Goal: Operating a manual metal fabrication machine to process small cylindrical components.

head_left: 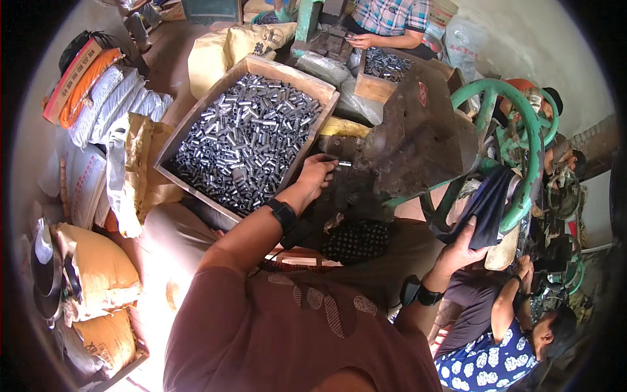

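Note:
My left hand (316, 175) is closed in a pinch on a small shiny metal tube (344, 163), held at the dark, greasy bed of a machine (418, 124). Left of that hand is a wooden box (196, 116) heaped with many loose metal tubes (241, 140). My right hand (466, 243) wraps round a dark blue cloth (486, 199) that hangs over the lower rim of a large green handwheel (532, 157). The palm side of the right hand is partly hidden, and so is the rim beneath the cloth.
Across from me, a person in a plaid shirt (395, 16) sits by a smaller tube-filled box (373, 88). Another person in a blue patterned top (486, 353) works at the lower right. Stacked sacks (98, 261) line the left side; a yellow sack (212, 62) stands beyond the large box.

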Demonstrator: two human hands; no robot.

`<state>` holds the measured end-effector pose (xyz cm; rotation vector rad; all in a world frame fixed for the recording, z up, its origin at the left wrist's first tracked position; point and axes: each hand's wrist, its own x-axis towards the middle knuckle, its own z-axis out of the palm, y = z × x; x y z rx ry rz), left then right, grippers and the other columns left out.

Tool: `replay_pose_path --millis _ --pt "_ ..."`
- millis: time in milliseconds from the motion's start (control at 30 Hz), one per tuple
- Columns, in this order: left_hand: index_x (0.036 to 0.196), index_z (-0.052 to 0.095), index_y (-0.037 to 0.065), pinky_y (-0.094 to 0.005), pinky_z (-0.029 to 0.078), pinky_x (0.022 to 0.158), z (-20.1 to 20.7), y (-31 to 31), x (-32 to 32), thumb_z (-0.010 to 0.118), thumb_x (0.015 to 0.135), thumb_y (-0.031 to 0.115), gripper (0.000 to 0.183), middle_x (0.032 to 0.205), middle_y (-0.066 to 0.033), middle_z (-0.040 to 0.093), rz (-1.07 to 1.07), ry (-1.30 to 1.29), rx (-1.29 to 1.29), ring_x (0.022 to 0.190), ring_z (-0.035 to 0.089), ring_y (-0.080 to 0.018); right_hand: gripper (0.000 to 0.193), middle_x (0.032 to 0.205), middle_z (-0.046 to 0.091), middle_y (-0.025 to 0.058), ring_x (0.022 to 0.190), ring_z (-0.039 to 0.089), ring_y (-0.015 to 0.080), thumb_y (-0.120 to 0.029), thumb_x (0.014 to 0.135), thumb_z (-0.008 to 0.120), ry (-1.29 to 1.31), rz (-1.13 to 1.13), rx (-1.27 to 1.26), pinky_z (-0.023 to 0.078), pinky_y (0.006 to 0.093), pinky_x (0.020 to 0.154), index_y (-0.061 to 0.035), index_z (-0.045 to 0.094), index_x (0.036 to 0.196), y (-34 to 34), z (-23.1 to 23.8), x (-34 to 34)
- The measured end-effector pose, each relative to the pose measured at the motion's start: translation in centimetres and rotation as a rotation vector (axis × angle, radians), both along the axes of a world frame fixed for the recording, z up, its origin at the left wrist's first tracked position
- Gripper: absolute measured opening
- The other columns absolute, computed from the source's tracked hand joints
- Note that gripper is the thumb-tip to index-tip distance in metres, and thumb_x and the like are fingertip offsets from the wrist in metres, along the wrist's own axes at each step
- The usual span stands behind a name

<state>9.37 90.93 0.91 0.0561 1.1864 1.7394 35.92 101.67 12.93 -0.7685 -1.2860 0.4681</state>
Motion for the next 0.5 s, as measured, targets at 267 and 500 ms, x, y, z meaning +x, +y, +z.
replay_pose_path --millis 267,500 --pt "0.086 0.057 0.003 -0.0212 0.027 0.037 -0.6 1.2 0.7 0.061 0.079 0.006 0.009 0.062 -0.0008 0.052 -0.013 0.374 -0.067 0.045 0.039 -0.0057 0.049 0.104 0.058 0.0134 0.092 0.052 0.0197 -0.02 0.076 0.067 -0.381 0.068 -0.136 0.036 0.0287 0.088 0.0068 0.05 0.113 0.3 9.8 -0.2" --pt "0.079 0.059 -0.005 -0.0314 0.045 0.062 -1.1 2.2 1.2 0.064 0.069 0.004 0.014 0.068 -0.0157 0.06 0.075 0.841 -0.114 0.063 0.058 -0.0238 0.056 0.107 0.057 0.0171 0.091 0.054 0.0235 -0.022 0.074 0.07 -0.382 -0.139 -0.125 0.039 0.0318 0.087 0.0081 0.048 0.115 -0.8 8.6 -0.7"
